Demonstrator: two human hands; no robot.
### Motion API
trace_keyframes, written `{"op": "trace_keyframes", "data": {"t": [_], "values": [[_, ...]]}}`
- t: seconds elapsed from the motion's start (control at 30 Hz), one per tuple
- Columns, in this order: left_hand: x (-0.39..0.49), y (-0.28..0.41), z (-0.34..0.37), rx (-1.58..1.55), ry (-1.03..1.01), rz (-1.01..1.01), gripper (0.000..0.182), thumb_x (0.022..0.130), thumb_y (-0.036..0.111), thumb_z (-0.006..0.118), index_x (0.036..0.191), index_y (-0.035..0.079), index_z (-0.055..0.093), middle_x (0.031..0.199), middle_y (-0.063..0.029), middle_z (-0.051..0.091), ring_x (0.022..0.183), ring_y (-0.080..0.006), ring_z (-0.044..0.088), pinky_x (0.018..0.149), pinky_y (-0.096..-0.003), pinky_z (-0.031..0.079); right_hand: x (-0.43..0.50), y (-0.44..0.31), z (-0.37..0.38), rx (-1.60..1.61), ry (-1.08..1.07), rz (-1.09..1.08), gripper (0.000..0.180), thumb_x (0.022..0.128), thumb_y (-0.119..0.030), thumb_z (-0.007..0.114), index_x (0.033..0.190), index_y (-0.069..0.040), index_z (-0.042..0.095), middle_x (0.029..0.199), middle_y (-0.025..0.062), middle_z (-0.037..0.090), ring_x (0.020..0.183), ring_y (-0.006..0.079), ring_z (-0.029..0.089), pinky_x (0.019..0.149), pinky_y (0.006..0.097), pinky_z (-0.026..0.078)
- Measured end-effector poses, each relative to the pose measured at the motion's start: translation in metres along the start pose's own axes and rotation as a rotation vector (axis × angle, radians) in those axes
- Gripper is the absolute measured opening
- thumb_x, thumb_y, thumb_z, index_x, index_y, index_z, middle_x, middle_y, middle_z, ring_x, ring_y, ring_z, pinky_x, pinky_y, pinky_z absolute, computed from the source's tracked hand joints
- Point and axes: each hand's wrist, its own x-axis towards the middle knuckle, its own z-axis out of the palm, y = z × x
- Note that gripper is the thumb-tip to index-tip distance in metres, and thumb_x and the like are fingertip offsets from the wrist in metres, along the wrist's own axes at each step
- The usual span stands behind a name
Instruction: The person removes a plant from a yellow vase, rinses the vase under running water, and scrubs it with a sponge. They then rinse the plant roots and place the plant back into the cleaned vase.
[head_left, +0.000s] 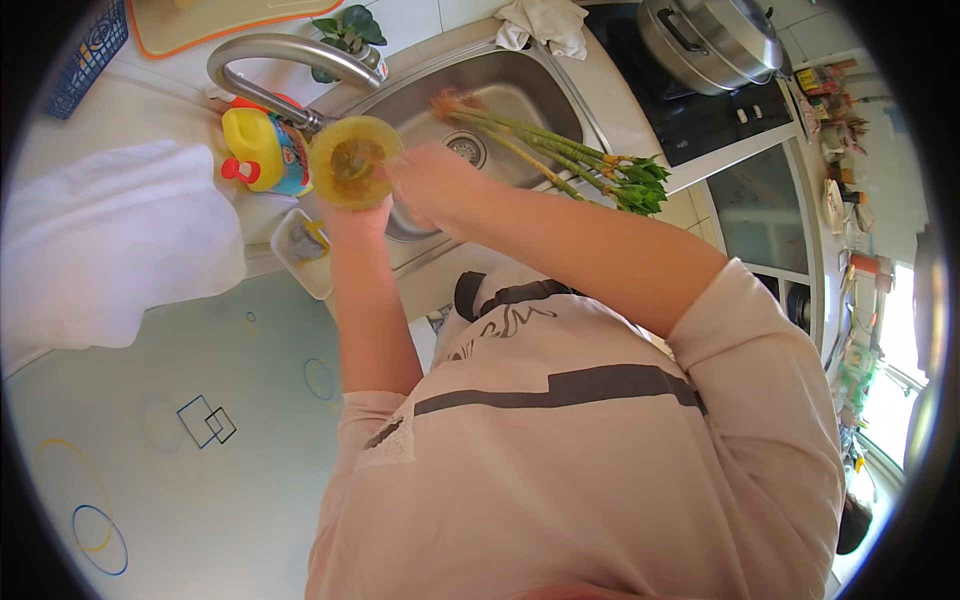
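A yellowish, translucent round vessel (356, 161) is held beside the sink tap, with its open mouth towards me. My left hand (364, 220) grips it from below and behind; most of the fingers are hidden. At the vessel's right rim is my right hand (426, 180), blurred, its fingertips at or inside the mouth. Whether they pinch anything does not show. Several green lucky bamboo stalks (551, 146) lie across the steel sink (525, 90), their reddish roots towards the tap and their leafy ends over the near right edge.
The curved steel tap (292, 46) arches behind the vessel. Left of it are a yellow detergent bottle (255, 146), a white tray (289, 262) and a white cloth (127, 232). A potted plant (352, 37) stands behind the sink. At right, a steel pot (709, 45) sits on the black hob (682, 135).
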Motion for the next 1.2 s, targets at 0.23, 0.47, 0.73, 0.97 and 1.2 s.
{"op": "trace_keyframes", "data": {"t": [0.23,0.47,0.73,0.97,1.2], "values": [[-0.015,-0.005,0.019,0.034,0.040,-0.034,0.030,0.093,0.032,0.054,0.113,0.011,0.061,0.114,-0.0062,0.065,0.106,-0.0273,0.061,0.092,-0.0466,0.050,-0.021,-0.017,-0.019,-0.407,-0.193,-0.172,0.010,0.076,-0.008,0.060,0.070,0.000,0.062,0.065,0.0129,0.062,0.049,0.0261,0.056,0.043,0.0367,0.039],[-0.006,-0.004,0.001,-0.048,-0.066,-0.135,0.032,0.092,0.036,0.056,0.113,0.011,0.061,0.112,-0.0065,0.065,0.104,-0.0280,0.062,0.090,-0.0479,0.050,-0.042,-0.058,-0.024,-1.029,-0.038,-0.447,0.017,0.080,-0.012,0.059,0.088,0.000,0.067,0.084,0.0196,0.068,0.083,0.0349,0.068,0.064,0.0449,0.055],[0.011,-0.013,-0.015,0.046,-0.198,-0.129,0.037,0.093,0.038,0.055,0.116,0.009,0.056,0.110,-0.0099,0.064,0.104,-0.0282,0.061,0.091,-0.0449,0.050,-0.003,-0.051,0.010,-1.109,-0.001,-0.323,0.018,0.079,-0.014,0.061,0.087,-0.001,0.071,0.087,0.0184,0.068,0.083,0.0351,0.068,0.068,0.0423,0.054],[-0.024,-0.043,0.003,0.044,-0.053,-0.114,0.040,0.093,0.039,0.058,0.119,0.009,0.054,0.114,-0.0118,0.062,0.105,-0.0282,0.060,0.090,-0.0448,0.051,-0.002,-0.022,0.004,-0.812,0.100,-0.171,0.019,0.079,-0.015,0.060,0.087,-0.001,0.071,0.087,0.0192,0.068,0.083,0.0343,0.068,0.068,0.0428,0.054],[-0.038,-0.082,0.005,0.026,0.098,-0.126,0.047,0.088,0.038,0.068,0.124,0.011,0.053,0.114,-0.0100,0.062,0.104,-0.0264,0.061,0.089,-0.0429,0.051,0.014,0.061,-0.022,-0.985,0.126,-0.422,0.021,0.087,-0.013,0.052,0.089,0.001,0.067,0.089,0.0214,0.067,0.078,0.0350,0.066,0.070,0.0437,0.052]]}}
